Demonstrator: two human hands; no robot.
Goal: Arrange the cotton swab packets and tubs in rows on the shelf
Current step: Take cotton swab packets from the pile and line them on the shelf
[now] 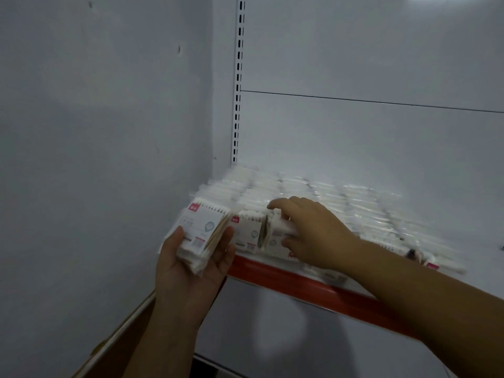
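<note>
– So, what sits nearest the lens?

– A left hand (191, 266), palm up, fingers and thumb curled round a stack (203, 236) of swab packets. It is held just off the shelf's front left corner. It reads as the supply, kept close so the working hand has little way to travel.

– And the working hand?

– Just beyond, the right hand (313, 230) reaches over the red lip of the shelf (313, 285). It pinches one packet (275, 236), thumb on its face and fingers hooked over its top. The packet stands tilted in the front row, just beside its left neighbour. My reading is that it is being squared up with the row.

– Where is the rest of the stock?

– Behind that hand, rows (341, 197) of packets cover the shelf towards the back. Motion blur hides the single packs, and no tubs can be made out.

– What stands in the way?

– The right forearm crosses the lip and hides part of the front row. Low on the left is a brown edge (120, 331), perhaps a carton, too cropped to name. The wall (95, 118) hems the shelf's left end, leaving the left hand little room there. At the far corner rises a slotted upright (238, 77), with the back panel (368, 50) beyond it.
</note>
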